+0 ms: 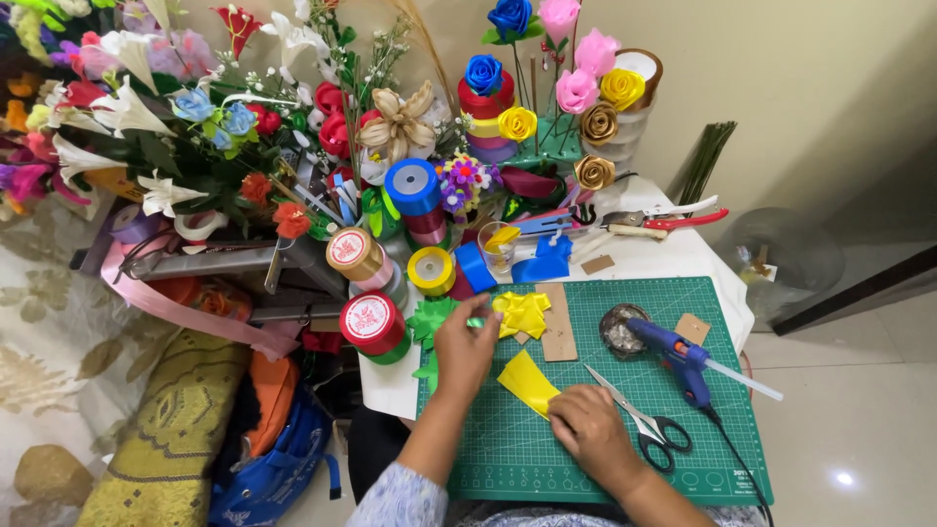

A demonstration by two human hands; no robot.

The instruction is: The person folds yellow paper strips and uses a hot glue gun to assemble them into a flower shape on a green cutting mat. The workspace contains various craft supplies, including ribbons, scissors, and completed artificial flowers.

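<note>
The left hand point(467, 344) pinches the yellow ribbon bow point(521, 313) in the middle of the frame. The right hand point(593, 432) presses flat, grip closed on nothing, touching the yellow ribbon piece point(525, 379). Both lie on the green cutting mat point(547, 459), beside the scissors point(644, 422). The mat's lower right is bare. Round ribbon rolls point(372, 320) crowd its left edge.

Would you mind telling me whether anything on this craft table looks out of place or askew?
Little stands out: a pink ribbon trails off the table's left edge over the bags below, and the blue glue gun lies on its side on the green mat.
</note>
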